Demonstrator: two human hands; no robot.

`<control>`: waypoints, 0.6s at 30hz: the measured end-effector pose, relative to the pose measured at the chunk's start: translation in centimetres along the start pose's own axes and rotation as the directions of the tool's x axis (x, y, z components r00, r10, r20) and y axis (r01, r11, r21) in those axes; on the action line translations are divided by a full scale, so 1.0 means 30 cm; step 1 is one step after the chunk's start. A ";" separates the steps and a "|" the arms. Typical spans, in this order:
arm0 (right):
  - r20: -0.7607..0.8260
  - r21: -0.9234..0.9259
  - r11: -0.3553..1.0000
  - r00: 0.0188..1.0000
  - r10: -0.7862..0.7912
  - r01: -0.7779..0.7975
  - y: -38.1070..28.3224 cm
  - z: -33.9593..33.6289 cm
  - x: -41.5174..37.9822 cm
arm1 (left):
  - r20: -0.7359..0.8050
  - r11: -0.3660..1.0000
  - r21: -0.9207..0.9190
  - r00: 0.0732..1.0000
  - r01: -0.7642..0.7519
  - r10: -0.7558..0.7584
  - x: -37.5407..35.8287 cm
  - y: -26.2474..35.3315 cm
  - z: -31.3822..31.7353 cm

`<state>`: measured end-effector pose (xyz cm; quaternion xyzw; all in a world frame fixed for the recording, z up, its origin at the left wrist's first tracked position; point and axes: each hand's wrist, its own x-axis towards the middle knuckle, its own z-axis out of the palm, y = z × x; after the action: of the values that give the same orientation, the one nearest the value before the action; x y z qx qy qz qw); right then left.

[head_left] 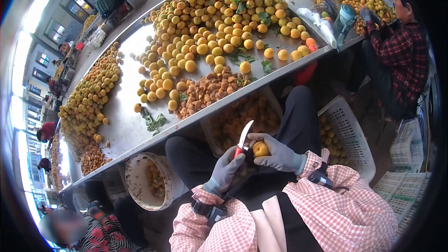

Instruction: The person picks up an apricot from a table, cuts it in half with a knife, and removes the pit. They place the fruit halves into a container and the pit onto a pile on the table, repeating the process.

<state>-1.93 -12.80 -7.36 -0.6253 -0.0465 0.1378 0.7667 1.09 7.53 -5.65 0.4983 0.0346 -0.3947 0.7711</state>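
Note:
My left hand (225, 170), in a grey glove, is closed round the red handle of a curved knife (244, 134), its pale blade pointing up. Just to the right, my right hand (279, 155), also gloved in grey, grips a yellow-orange fruit (261, 149) between thumb and fingers. Both hands are close together above my lap, with the knife beside the fruit. Beyond them, a pile of brown pits or pieces (205, 94) lies at the near edge of the metal table (122, 133), in front of a large heap of fruits (205, 16).
A white bucket (132, 182) stands left of my knees. Below the table edge is a crate of orange pieces (242, 116); a white crate (359, 142) stands right. Co-workers sit at right (402, 60) and lower left (105, 231). A bottle (344, 21) stands on the table.

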 end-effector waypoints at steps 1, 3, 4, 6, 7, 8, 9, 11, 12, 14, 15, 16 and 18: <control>0.035 0.089 0.994 0.998 0.056 -0.059 -0.007 0.002 -0.005 | -0.053 0.997 0.075 0.999 0.003 0.001 0.001 -0.014 -0.024; 0.056 0.108 0.986 0.991 0.118 -0.124 -0.041 0.010 -0.013 | -0.052 0.891 0.418 0.974 -0.180 0.221 0.013 -0.045 -0.033; 0.056 0.107 0.986 0.991 0.121 -0.126 -0.036 0.009 -0.014 | 0.028 0.636 0.704 0.908 -0.315 0.418 0.015 -0.049 -0.030; 0.039 -0.032 0.997 0.997 0.071 -0.070 -0.019 0.010 -0.017 | 0.118 0.388 0.852 0.852 -0.351 0.510 -0.003 -0.030 -0.009; 0.040 -0.032 0.997 0.997 0.072 -0.071 -0.012 0.015 -0.017 | 0.159 0.252 0.910 0.841 -0.328 0.518 -0.016 -0.015 0.004; 0.016 -0.077 0.997 1.000 0.018 -0.017 -0.006 0.022 -0.018 | 0.200 0.111 0.948 0.832 -0.297 0.518 -0.027 -0.005 0.013; -0.004 -0.124 0.992 0.999 -0.037 0.036 -0.001 0.028 -0.020 | 0.207 0.058 0.959 0.828 -0.276 0.521 -0.033 0.000 0.017; -0.022 -0.135 0.990 0.998 -0.051 0.048 0.004 0.040 -0.026 | 0.219 0.026 0.962 0.824 -0.272 0.522 -0.038 -0.001 0.015; -0.041 -0.147 0.987 0.997 -0.072 0.065 0.006 0.045 -0.027 | 0.236 -0.011 0.963 0.818 -0.271 0.524 -0.040 -0.002 0.014; -0.047 -0.100 0.994 0.998 -0.046 0.041 0.018 0.053 -0.028 | 0.239 -0.006 0.961 0.822 -0.275 0.517 -0.039 -0.014 0.002; -0.055 -0.053 0.998 0.998 -0.022 0.019 0.023 0.058 -0.030 | 0.245 -0.003 0.959 0.825 -0.283 0.509 -0.041 -0.020 -0.002; -0.053 -0.053 0.998 0.998 -0.020 0.017 0.025 0.060 -0.033 | 0.242 -0.001 0.960 0.825 -0.281 0.510 -0.044 -0.025 -0.004; -0.046 -0.074 0.997 0.998 -0.033 0.030 0.027 0.065 -0.040 | 0.230 -0.004 0.966 0.851 -0.259 0.472 -0.052 -0.037 -0.006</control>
<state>-3.68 -11.12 -7.60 -0.6554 -0.0434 0.1090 0.7461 -0.64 8.34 -5.86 0.8984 -0.3031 -0.0581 0.3125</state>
